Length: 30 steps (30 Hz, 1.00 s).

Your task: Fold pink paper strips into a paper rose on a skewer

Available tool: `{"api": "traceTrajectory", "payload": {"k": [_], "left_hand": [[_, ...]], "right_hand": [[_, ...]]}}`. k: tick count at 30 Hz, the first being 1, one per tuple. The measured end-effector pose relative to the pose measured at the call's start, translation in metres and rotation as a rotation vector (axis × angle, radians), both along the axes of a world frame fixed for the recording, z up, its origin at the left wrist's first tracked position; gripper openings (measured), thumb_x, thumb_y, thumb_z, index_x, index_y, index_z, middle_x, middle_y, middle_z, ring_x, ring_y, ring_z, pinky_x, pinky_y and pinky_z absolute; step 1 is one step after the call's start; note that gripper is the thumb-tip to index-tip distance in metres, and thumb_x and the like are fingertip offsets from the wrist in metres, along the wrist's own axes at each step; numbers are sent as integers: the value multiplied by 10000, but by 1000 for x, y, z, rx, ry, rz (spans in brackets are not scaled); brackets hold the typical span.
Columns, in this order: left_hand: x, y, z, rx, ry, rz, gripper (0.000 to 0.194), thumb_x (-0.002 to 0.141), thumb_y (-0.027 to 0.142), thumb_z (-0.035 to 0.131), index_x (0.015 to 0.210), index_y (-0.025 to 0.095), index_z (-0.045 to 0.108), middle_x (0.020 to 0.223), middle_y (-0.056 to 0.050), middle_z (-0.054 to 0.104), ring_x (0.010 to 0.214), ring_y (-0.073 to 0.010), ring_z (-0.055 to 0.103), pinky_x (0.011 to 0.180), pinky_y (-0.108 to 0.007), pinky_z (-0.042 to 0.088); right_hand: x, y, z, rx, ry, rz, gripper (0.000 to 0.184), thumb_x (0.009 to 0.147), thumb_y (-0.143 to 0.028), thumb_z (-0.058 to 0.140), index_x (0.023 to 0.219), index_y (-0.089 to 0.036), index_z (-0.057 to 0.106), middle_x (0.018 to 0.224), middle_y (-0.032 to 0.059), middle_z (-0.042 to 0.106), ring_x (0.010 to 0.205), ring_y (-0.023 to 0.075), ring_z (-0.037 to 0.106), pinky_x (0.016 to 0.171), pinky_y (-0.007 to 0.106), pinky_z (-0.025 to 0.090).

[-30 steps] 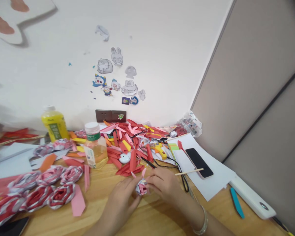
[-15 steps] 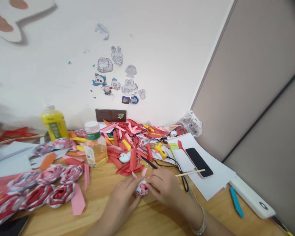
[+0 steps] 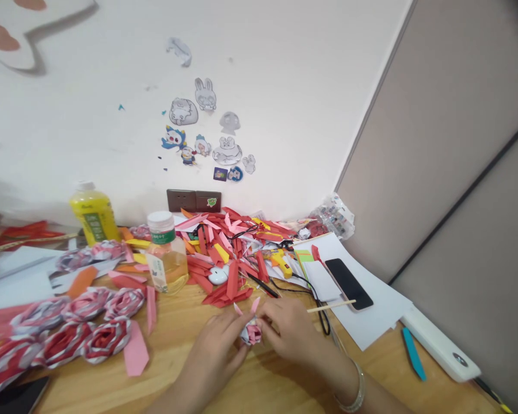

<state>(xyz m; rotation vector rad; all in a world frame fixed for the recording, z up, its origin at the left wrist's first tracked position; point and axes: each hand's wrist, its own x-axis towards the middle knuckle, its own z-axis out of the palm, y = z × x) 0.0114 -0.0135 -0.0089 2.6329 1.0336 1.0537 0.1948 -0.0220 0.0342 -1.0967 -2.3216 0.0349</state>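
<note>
Between my two hands is a small pink and white folded paper rose (image 3: 252, 333), with two paper tips sticking up behind it. My left hand (image 3: 220, 345) grips it from the left, fingers closed along its side. Fingers bent, my right hand (image 3: 287, 328) holds a thin wooden stick (image 3: 331, 306) that juts out to the right, its near end hidden by the hand. The right fingertips are at the rose's right edge. Just beyond the hands lie folded red paper strips (image 3: 228, 296) and a white earbud case (image 3: 218, 275).
Finished paper roses (image 3: 107, 340) lie in rows at left, beside a tea bottle (image 3: 167, 253) and a yellow bottle (image 3: 95, 214). A yellow glue gun (image 3: 281, 263) with a black cord sits behind my right hand. At right are a phone (image 3: 349, 283) and a white power strip (image 3: 441, 345).
The rose has turned slightly between my hands and shows more of its pink face. My right hand has shifted a little and the stick has moved slightly left.
</note>
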Motion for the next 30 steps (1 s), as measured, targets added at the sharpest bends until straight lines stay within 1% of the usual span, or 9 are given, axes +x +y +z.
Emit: {"api": "traceTrajectory", "payload": {"k": [3, 6, 9, 11, 16, 19, 24, 27, 30], "left_hand": [[0, -1, -1, 24, 5, 8, 446, 754, 108, 516, 1189, 209, 513, 962, -89, 653, 842, -217, 615, 723, -352, 521], [0, -2, -3, 42, 6, 6, 454, 761, 106, 507, 1201, 219, 498, 986, -93, 649, 865, -219, 609, 735, -356, 514], [0, -2, -4, 6, 13, -11, 442, 767, 112, 505, 1195, 220, 496, 1002, -92, 649, 881, -215, 609, 756, -354, 509], [0, -1, -3, -24, 6, -18, 423, 764, 122, 514, 1177, 217, 507, 1009, -90, 651, 888, -213, 610, 765, -349, 508], [-1, -1, -2, -60, -46, -11, 390, 756, 142, 537, 1138, 224, 529, 982, -74, 661, 868, -204, 612, 761, -327, 507], [-1, -1, -3, -64, -50, -19, 417, 767, 146, 534, 1174, 230, 502, 1004, -76, 651, 892, -201, 604, 772, -319, 500], [0, 1, -6, -77, -32, -20, 456, 774, 142, 524, 1217, 235, 470, 1024, -83, 638, 910, -203, 595, 791, -328, 495], [0, 0, -6, -89, -25, -23, 464, 779, 133, 516, 1227, 238, 456, 1007, -76, 642, 891, -201, 597, 781, -333, 498], [0, -1, -3, -77, -32, -33, 483, 776, 129, 518, 1239, 244, 444, 999, -70, 647, 876, -198, 601, 769, -330, 501]], "right_hand": [[0, 0, 2, -112, 32, -14, 95, 823, -124, 470, 770, -191, 510, 687, -25, 593, 602, 111, 532, 534, 207, 318], [1, 0, 5, -210, 37, -34, 115, 829, -120, 473, 750, -192, 516, 660, -42, 587, 571, 98, 521, 499, 195, 293], [2, 1, 4, -224, 9, -33, 103, 846, -129, 471, 784, -191, 527, 688, -39, 605, 589, 97, 534, 506, 193, 302], [4, 2, 1, -140, -66, -21, 96, 862, -152, 466, 807, -183, 537, 703, -22, 614, 597, 104, 537, 514, 206, 308], [8, 8, -8, 239, -297, 71, 103, 870, -209, 470, 836, -169, 559, 698, 17, 606, 577, 129, 512, 481, 247, 271], [11, 10, -8, 352, -345, 127, 125, 874, -220, 458, 814, -171, 557, 663, 13, 586, 553, 131, 493, 471, 260, 262], [14, 11, -5, 393, -283, 137, 147, 872, -230, 450, 783, -187, 559, 657, 12, 567, 542, 124, 474, 477, 255, 275], [15, 11, -5, 377, -264, 142, 179, 872, -249, 449, 736, -188, 548, 616, 1, 549, 531, 119, 472, 480, 253, 277], [14, 11, -6, 339, -245, 139, 186, 874, -224, 436, 723, -185, 537, 618, 0, 563, 531, 121, 478, 473, 262, 265]]}}
